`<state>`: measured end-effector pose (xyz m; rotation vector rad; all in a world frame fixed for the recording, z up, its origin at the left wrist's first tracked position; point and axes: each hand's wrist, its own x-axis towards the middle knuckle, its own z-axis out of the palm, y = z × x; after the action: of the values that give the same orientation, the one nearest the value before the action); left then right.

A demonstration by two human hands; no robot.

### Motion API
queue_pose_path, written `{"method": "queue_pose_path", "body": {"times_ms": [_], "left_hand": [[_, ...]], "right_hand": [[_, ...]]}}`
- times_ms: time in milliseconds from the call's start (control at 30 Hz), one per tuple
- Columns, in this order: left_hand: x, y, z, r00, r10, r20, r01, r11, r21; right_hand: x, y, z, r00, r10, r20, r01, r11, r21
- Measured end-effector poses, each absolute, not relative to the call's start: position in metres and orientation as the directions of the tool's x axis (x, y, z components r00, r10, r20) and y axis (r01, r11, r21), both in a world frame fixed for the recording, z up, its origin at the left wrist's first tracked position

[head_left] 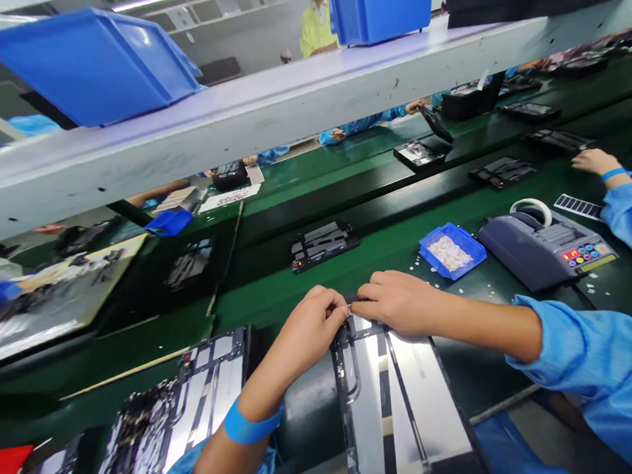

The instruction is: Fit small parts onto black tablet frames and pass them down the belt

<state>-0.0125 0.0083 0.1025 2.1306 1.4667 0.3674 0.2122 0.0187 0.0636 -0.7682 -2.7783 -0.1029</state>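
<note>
An opened tablet (418,398) with silver battery plates and black strips lies in front of me on the green work surface. At its far left corner my left hand (317,322) pinches thumb against forefinger; what sits between the fingertips is too small to make out. My right hand (396,304) is closed at the same far edge, its fingertips meeting the left ones and its palm side over the tablet. Whatever the right fingers grip is hidden. To the left stands another opened tablet (213,393), beside a heap of small dark parts (137,430).
A blue tray (477,252) of small pale pieces stands beyond my right hand, near a grey tape dispenser (527,248). More opened tablets (322,245) rest on the line. A shelf (283,111) with blue bins (96,68) crosses above. At right is a co-worker's hand (597,162).
</note>
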Motion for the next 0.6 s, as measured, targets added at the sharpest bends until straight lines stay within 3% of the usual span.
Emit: {"method": "queue_pose_path", "body": {"times_ms": [200, 600], "left_hand": [[-0.0144, 0.0129, 0.1036, 0.371, 0.921, -0.117, 0.776, -0.238, 0.585], [-0.0075, 0.0083, 0.1010, 0.354, 0.934, -0.048, 0.817, -0.283, 0.502]], "right_hand": [[0.2120, 0.0186, 0.0667, -0.832, 0.495, 0.250, 0.508, 0.861, -0.013], [0.2112, 0.0176, 0.0697, -0.833, 0.500, 0.236, 0.508, 0.861, -0.032]]}}
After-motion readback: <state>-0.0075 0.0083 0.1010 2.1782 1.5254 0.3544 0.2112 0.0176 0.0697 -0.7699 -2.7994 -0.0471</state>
